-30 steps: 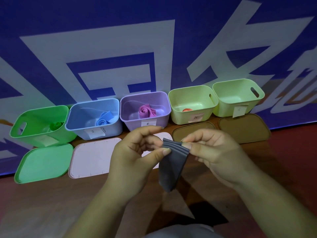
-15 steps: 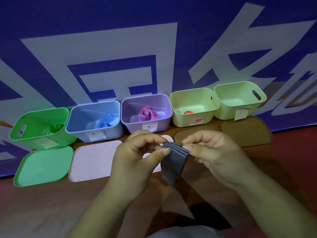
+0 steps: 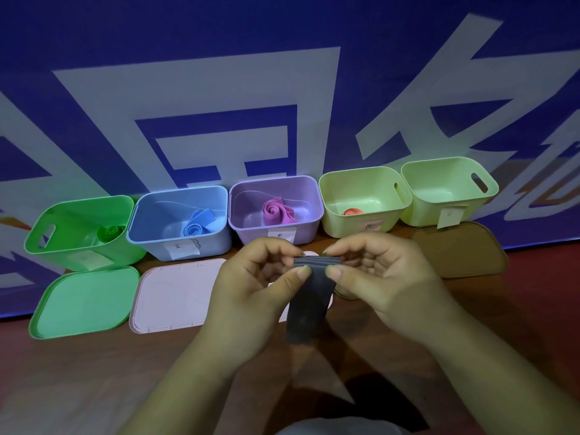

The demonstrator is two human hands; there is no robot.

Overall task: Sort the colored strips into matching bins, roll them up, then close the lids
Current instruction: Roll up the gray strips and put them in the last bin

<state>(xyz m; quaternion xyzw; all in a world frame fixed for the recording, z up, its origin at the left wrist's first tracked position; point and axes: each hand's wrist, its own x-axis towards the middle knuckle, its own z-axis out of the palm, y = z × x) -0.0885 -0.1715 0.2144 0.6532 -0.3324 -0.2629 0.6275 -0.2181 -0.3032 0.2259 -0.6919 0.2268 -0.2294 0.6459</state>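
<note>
While the left hand (image 3: pixel 251 287) and right hand (image 3: pixel 383 277) pinch its layered top edge, the grey strip (image 3: pixel 309 306) hangs above the desk (image 3: pixel 78 372), in front of the bins (image 3: pixel 276 181).
Thumbs and curled fingers (image 3: pixel 298 274) clamp that edge from both sides; the tail droops free. It looks light, thin and limp, perhaps springy, so rolling should start at the pinched end, held by both side edges. The empty far-right bin (image 3: pixel 448 191) seems its likely home.
</note>
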